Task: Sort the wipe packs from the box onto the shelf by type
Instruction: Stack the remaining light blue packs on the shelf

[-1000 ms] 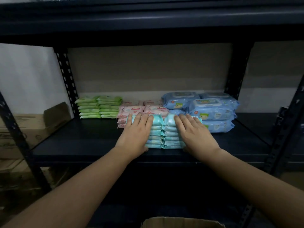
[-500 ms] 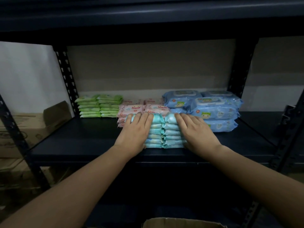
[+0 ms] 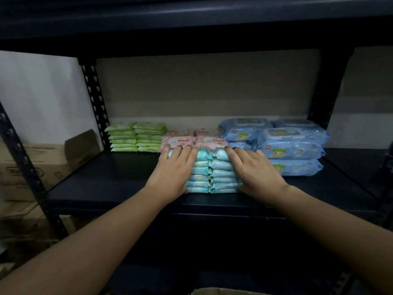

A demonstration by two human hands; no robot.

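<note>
Barely anything has shifted from half a second ago — both hands are still planted on the teal wipe packs (image 3: 212, 173), which sit in two side-by-side stacks near the front of the dark shelf (image 3: 102, 179). The view has crept in a touch, and the fingertips now sit right against the front edge of the pink packs (image 3: 194, 142) behind.

The left hand (image 3: 173, 170) lies flat over the left stack, fingers straight and close together, reaching across the top pack, palm covering the stack's front left corner. The right hand (image 3: 254, 171) mirrors it on the right stack — fingers extended, slightly fanned, pressing on top, wrist low by the shelf. Neither curls round a pack.

Green packs (image 3: 136, 137) stand in two stacks at the back left, well apart; big blue packs (image 3: 291, 145) are piled just beside the right hand. A cardboard box (image 3: 214, 291) edge peeks in at the bottom
</note>
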